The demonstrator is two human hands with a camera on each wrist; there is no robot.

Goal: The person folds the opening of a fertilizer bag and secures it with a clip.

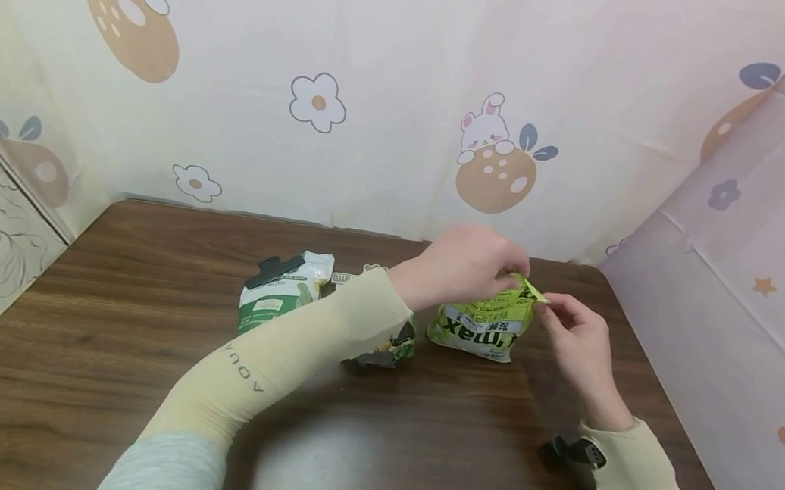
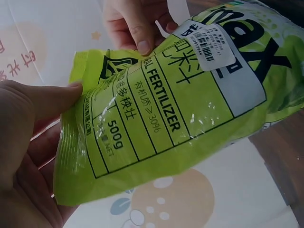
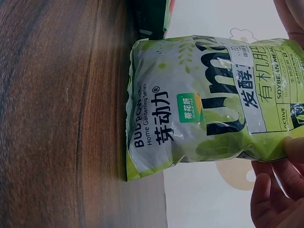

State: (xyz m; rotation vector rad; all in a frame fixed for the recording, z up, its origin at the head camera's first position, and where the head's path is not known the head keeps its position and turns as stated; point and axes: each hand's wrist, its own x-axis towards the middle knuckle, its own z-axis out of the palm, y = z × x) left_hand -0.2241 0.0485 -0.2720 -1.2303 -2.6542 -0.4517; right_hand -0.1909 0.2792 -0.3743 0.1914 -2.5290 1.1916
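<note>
A lime-green and white bag of fertilizer [image 1: 478, 328], printed "500g" in the left wrist view, stands at the back right of the table. My left hand [image 1: 462, 266] reaches across and pinches its top edge, thumb on the near face and fingers behind, as the left wrist view shows [image 2: 28, 142]. At the bag's upper right corner, my right hand [image 1: 577, 347] pinches the film between thumb and fingers. In the right wrist view the bag's printed front [image 3: 204, 95] faces the camera and its bottom edge is at the wooden table.
A green and white packet [image 1: 272, 309] with a black clip [image 1: 274, 271] on top stands to the left. Beside it, another packet [image 1: 392, 347] is partly hidden behind my left forearm. The brown wooden table [image 1: 121, 317] meets patterned curtains [image 1: 398, 162] at its back and right.
</note>
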